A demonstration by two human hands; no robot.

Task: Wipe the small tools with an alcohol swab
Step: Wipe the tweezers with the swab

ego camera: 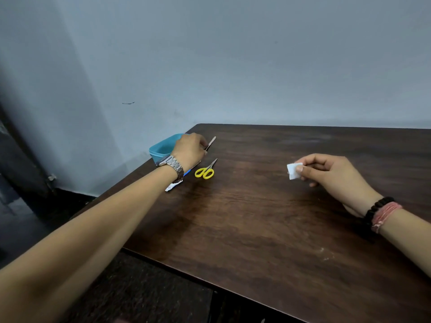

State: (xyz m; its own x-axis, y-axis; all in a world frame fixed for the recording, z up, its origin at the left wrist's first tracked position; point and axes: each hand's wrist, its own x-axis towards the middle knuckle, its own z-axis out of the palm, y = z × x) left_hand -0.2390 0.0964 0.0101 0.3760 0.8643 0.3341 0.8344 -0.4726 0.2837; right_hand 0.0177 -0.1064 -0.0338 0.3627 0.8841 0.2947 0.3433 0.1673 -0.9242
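While pinching a slim tool (210, 143) in the left hand (189, 148), pinches a white swab (293, 171) in the right hand (331, 173). Yellow scissors (205, 171) flat on tabletop (268, 217).

Plain room, likely home: dark wood tabletop (268, 217) against bare bluish wall (233, 54), dark floor (21, 217) below.

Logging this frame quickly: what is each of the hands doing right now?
Left hand: pinches a nail file.
Right hand: pinches the swab.
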